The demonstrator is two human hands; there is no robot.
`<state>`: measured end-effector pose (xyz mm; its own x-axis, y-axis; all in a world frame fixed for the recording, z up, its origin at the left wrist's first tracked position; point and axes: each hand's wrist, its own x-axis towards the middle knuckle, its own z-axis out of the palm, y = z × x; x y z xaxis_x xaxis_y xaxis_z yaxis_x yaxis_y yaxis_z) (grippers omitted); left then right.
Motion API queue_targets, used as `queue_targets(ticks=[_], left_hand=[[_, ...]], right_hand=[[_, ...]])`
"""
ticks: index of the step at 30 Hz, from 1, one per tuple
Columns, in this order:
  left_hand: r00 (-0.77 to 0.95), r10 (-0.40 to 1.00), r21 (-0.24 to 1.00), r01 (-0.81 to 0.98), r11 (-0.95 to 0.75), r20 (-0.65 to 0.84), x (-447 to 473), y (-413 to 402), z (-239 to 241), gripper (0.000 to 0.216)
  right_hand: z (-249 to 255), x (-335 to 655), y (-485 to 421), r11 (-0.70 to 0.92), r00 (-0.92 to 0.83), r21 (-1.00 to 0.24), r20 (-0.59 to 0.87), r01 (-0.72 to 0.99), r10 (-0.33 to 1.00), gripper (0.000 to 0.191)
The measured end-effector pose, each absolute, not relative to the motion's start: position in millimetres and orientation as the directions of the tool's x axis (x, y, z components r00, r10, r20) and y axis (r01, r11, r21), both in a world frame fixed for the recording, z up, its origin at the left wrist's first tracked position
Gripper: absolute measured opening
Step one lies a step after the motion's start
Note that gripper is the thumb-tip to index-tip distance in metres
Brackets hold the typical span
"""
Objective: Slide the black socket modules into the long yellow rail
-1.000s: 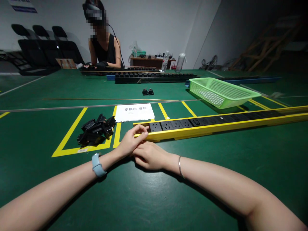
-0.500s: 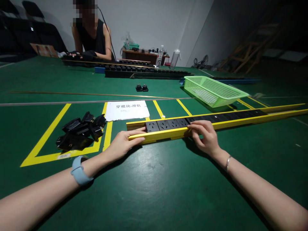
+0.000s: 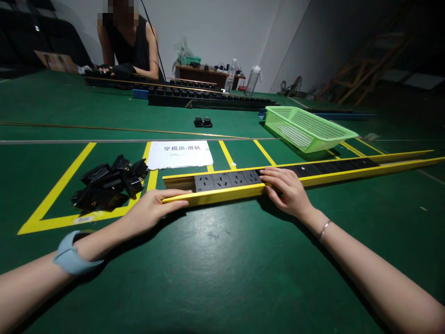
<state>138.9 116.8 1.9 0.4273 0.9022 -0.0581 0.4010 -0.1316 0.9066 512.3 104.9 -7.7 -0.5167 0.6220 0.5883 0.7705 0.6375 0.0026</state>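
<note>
A long yellow rail (image 3: 222, 196) lies across the green table, a row of black socket modules (image 3: 221, 180) seated in its channel. My left hand (image 3: 153, 208), with a light blue band on its wrist, pinches the near wall at the left end, fingers inside the channel and thumb outside. Between those fingertips and the first module is a short gap. My right hand (image 3: 287, 190) bends over the rail farther right, fingertips on the modules and thumb against the near wall; it covers part of the row. Loose black modules (image 3: 100, 197) lie piled inside a yellow-taped area at left.
A white paper label (image 3: 180, 155) lies behind the rail. Beyond it are a green mesh basket (image 3: 309, 132), two small black modules (image 3: 203, 122) and thin rods (image 3: 104, 129). Across the table a person (image 3: 130, 46) sits by black filled rails (image 3: 208, 99).
The rail has slid left along with its modules, and both my hands have moved left with it. The whole view has also shifted slightly.
</note>
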Motion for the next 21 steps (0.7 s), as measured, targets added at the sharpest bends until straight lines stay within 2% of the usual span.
queue_targets(ticks=[5, 10, 15, 21], left_hand=[[0.329, 0.934, 0.873, 0.487, -0.039, -0.142, 97, 96, 8, 0.039], [0.168, 0.980, 0.839, 0.544, -0.002, -0.106, 71, 78, 14, 0.035], [0.164, 0.982, 0.848, 0.530, -0.004, -0.098, 67, 77, 16, 0.035], [0.180, 0.975, 0.883, 0.467, 0.033, -0.131, 67, 78, 15, 0.033]], right_hand=[[11, 478, 110, 0.775, -0.706, 0.074, 0.473, 0.628, 0.527, 0.024], [23, 444, 120, 0.872, -0.798, 0.055, 0.435, 0.486, 0.417, 0.016], [24, 435, 121, 0.869, -0.773, -0.011, 0.451, 0.495, 0.446, 0.013], [21, 437, 121, 0.864, -0.800, 0.014, 0.386, 0.503, 0.459, 0.019]])
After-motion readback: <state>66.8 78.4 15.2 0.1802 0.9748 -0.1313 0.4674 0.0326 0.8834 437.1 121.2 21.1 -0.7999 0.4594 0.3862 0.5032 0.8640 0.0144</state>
